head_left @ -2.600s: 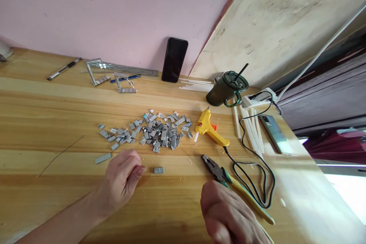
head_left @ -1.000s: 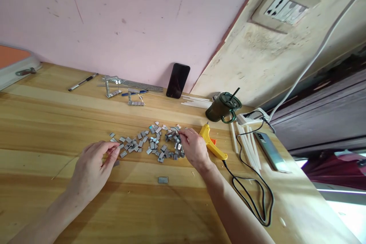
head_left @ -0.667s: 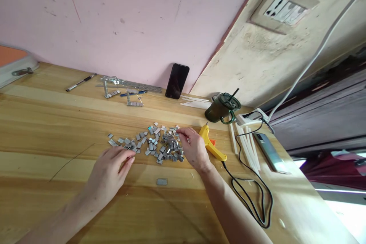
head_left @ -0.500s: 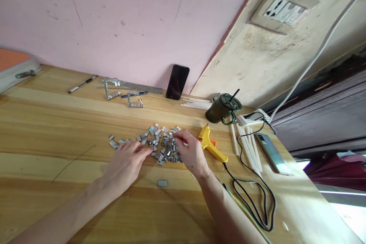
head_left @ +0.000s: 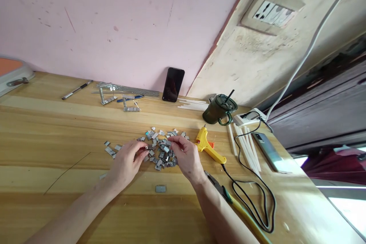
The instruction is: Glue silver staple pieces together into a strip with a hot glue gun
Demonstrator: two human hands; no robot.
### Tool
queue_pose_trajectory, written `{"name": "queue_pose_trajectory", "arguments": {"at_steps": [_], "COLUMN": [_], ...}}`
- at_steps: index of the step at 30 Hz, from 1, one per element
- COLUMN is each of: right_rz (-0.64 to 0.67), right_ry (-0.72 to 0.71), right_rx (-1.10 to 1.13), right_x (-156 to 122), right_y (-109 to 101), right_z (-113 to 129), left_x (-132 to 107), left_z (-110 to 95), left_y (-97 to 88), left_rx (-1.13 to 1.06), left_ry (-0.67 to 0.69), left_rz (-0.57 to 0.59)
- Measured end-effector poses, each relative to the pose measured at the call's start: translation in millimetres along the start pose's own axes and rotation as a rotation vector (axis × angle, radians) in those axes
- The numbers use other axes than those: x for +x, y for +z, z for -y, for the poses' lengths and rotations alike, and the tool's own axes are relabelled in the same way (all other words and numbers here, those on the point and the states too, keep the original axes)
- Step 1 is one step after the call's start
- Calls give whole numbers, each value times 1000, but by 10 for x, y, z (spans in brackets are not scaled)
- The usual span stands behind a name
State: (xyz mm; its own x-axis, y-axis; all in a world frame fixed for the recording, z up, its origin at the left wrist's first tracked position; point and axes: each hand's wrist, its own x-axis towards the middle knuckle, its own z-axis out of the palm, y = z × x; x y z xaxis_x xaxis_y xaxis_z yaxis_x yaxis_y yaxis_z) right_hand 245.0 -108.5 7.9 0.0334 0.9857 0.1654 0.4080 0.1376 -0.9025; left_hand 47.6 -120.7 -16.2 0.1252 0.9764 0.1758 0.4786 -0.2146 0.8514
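Observation:
A heap of small silver metal pieces (head_left: 158,148) lies on the wooden table (head_left: 42,129). My left hand (head_left: 127,162) rests at the heap's left edge, fingers curled in a pinch over the pieces. On the heap's right side my right hand (head_left: 184,156) has thumb and forefinger pinched on a small piece. Both hands nearly meet above the heap. One separate metal piece (head_left: 160,188) lies on the table nearer me, between my forearms.
A yellow glue gun (head_left: 207,146) with a black cord (head_left: 251,190) lies right of the heap, pliers (head_left: 228,198) beside my right forearm. Farther back: green cup (head_left: 219,108), glue sticks (head_left: 243,145), two phones (head_left: 173,84) (head_left: 264,150), metal rods and frames (head_left: 120,93), a pen (head_left: 76,89).
My left hand has slid right along the table into the heap's left side. My right hand moved slightly left over the heap. The camera view shifted a little.

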Motion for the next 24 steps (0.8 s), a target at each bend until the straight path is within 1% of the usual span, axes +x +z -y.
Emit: {"name": "queue_pose_trajectory", "arguments": {"at_steps": [4,7,10,12,15,17,20,24], "right_rz": [0,-7,-26,-34,-35,-45,-59,-68], "right_ry": [-37,-57,-81,-100,-130,-151,-179,-205], "right_rx": [-37,-61,-87,-97,-98,-93,-88,-98], "right_x": [-25,-26,-16,-11,-21,-38,-64,-59], "right_y": [8,5,17,31,39,29,0,-11], "right_z": [17,4,-25,-37,-26,-4,25,9], "left_x": [-11,-24,-42,-48,-43,-40,-52,-108], "left_z": [-131,-208,-252,-264,-260,-252,-248,-270], "left_y": [-32,-29,-31,-35,-38,-37,-35,-14], "left_rx": [-342,-560,-714,-782,-832,-826,-755,-602], "left_ry": [-180,-286,-358,-379,-388,-383,-354,-288], "left_rz": [84,141,174,189,206,211,209,191]}}
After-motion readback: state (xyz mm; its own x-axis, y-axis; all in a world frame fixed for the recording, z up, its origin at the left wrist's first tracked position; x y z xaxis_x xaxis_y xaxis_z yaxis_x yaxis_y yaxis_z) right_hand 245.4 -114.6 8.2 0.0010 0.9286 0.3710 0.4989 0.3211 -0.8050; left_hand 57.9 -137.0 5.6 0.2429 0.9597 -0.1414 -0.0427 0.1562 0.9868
